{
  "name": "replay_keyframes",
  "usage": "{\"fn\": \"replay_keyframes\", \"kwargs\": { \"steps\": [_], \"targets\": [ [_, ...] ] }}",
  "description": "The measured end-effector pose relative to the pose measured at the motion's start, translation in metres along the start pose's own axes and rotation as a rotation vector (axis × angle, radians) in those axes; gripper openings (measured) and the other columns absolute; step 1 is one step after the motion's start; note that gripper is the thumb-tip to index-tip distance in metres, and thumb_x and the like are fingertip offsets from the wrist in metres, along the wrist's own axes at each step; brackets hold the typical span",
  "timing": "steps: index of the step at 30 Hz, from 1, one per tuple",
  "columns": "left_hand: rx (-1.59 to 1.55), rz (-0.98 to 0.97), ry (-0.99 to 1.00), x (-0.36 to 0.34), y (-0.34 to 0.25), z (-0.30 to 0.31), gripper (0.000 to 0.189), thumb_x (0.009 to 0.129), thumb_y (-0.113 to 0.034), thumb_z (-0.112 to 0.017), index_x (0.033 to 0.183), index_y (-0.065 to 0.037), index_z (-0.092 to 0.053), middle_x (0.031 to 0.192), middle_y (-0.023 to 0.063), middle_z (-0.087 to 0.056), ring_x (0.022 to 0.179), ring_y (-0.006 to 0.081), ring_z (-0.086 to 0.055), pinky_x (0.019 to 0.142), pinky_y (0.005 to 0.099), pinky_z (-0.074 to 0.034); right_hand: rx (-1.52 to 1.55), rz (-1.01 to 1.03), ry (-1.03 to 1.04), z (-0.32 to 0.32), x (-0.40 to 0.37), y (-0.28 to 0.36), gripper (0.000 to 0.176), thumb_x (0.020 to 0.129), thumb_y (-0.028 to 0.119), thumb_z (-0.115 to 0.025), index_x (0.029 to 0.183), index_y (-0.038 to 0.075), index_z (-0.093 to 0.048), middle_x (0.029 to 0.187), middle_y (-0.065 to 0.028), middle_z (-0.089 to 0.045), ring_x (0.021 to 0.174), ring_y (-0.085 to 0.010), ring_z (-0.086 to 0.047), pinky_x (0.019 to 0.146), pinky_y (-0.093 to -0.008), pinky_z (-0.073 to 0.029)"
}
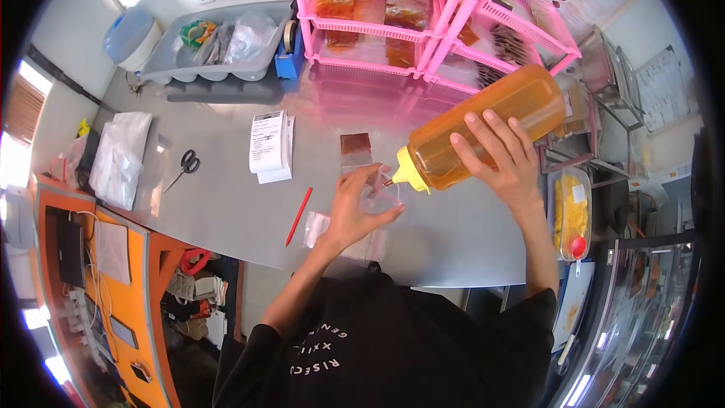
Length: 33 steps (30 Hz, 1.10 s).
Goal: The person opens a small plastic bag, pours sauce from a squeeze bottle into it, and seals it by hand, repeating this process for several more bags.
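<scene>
My right hand (pixel 495 151) grips a large clear squeeze bottle (pixel 453 117) of amber sauce, tilted with its yellow nozzle cap (pixel 408 171) pointing down to the left. The nozzle tip sits at the mouth of a small clear plastic bag (pixel 375 198). Thumb and fingers of my left hand (pixel 355 208) hold that bag. Just beyond it lies a sachet with dark red-brown filling (pixel 356 147) on the metal table. Close to my left wrist is a stack of clear bags (pixel 317 228), partly covered by the hand.
A red pen (pixel 299 217), printed receipts (pixel 272 145) and black scissors (pixel 183 169) lie on the left. Pink tiered racks (pixel 370 26) with sauce sachets and a grey tray (pixel 219 64) stand at the back. A tub of yellow food (pixel 572 211) is at the right.
</scene>
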<state>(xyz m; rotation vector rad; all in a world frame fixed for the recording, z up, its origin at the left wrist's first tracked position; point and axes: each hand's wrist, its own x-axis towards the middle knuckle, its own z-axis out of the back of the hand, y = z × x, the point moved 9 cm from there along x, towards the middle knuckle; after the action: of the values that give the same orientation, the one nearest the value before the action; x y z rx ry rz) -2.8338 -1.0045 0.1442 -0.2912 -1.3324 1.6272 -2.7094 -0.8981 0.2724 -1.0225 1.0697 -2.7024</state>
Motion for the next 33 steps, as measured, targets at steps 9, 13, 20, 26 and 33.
{"fn": "replay_keyframes", "kwargs": {
  "steps": [9,13,20,26,33],
  "targets": [
    [0.024,0.049,0.026,0.002,-0.003,0.006,0.061,0.061,-0.025,-0.083,0.114,-0.007,-0.06,0.1,0.007,-0.066,0.091,0.0214,-0.061,0.094,0.0356,-0.035,-0.042,0.039,-0.077,0.02,0.02,-0.004,0.029,0.085,0.019,-0.064,0.111,0.029,-0.056,0.121,0.0041,-0.061,0.113,-0.016,-0.056,0.103,-0.0344,-0.039],
    [0.016,0.001,0.002,0.004,-0.007,0.007,0.06,0.061,-0.026,-0.083,0.114,-0.008,-0.06,0.095,0.0068,-0.067,0.086,0.0201,-0.063,0.093,0.0361,-0.035,-0.042,0.023,-0.075,0.028,0.023,-0.012,0.026,0.084,0.018,-0.065,0.107,0.028,-0.058,0.12,0.0033,-0.062,0.111,-0.0173,-0.057,0.101,-0.0347,-0.04],
    [0.004,-0.045,0.0,0.007,-0.01,0.006,0.059,0.064,-0.028,-0.082,0.115,-0.01,-0.058,0.087,0.0013,-0.065,0.085,0.0163,-0.059,0.09,0.0341,-0.033,0.017,-0.055,-0.017,0.027,0.019,-0.018,0.031,0.08,0.013,-0.067,0.107,0.027,-0.06,0.121,0.0014,-0.061,0.112,-0.0194,-0.057,0.101,-0.0365,-0.041],
    [-0.028,-0.02,0.013,0.008,-0.01,0.006,0.058,0.063,-0.026,-0.082,0.114,-0.011,-0.059,0.085,0.0007,-0.067,0.082,0.0149,-0.061,0.09,0.0341,-0.034,0.246,-0.233,0.034,0.011,0.002,-0.025,0.053,0.071,0.007,-0.072,0.12,0.019,-0.057,0.126,-0.0064,-0.058,0.115,-0.0247,-0.054,0.099,-0.0415,-0.041],
    [-0.037,0.008,0.015,0.008,-0.01,0.006,0.056,0.063,-0.025,-0.083,0.113,-0.011,-0.06,0.085,0.0007,-0.067,0.082,0.0138,-0.062,0.09,0.0331,-0.034,0.858,-1.009,0.018,-0.048,-0.077,-0.023,0.083,0.057,0.01,-0.086,0.128,0.003,-0.044,0.123,-0.0133,-0.053,0.114,-0.0297,-0.053,0.098,-0.0387,-0.041]
  ]
}}
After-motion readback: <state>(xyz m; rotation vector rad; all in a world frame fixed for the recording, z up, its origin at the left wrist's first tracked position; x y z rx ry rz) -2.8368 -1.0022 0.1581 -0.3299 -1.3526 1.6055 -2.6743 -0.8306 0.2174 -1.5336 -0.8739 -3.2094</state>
